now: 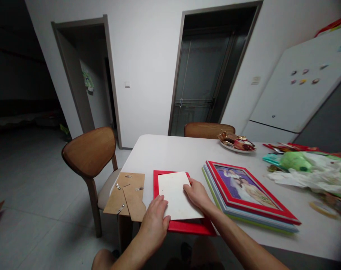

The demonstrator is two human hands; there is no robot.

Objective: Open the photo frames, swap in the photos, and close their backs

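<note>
A blank white sheet (177,200), perhaps the back of a photo, lies tilted over a red picture frame (191,227) at the table's front edge. My right hand (198,193) grips the sheet's right edge, thumb on top and the other fingers partly hidden. At the lower left edge of the sheet, my left hand (156,219) rests with its fingers stretched out and the thumb apart. Left of the frame is a brown backing board (135,202) with metal clips and a stand flap, its front part sticking out past the table edge.
On the right, a red-framed photo (246,185) tops a stack of coloured frames. Beyond it are a plate (240,150) of wrapped items, a green plush-like thing (296,161) among white wrapping, and a tape roll (323,210). A wooden chair (90,152) stands left.
</note>
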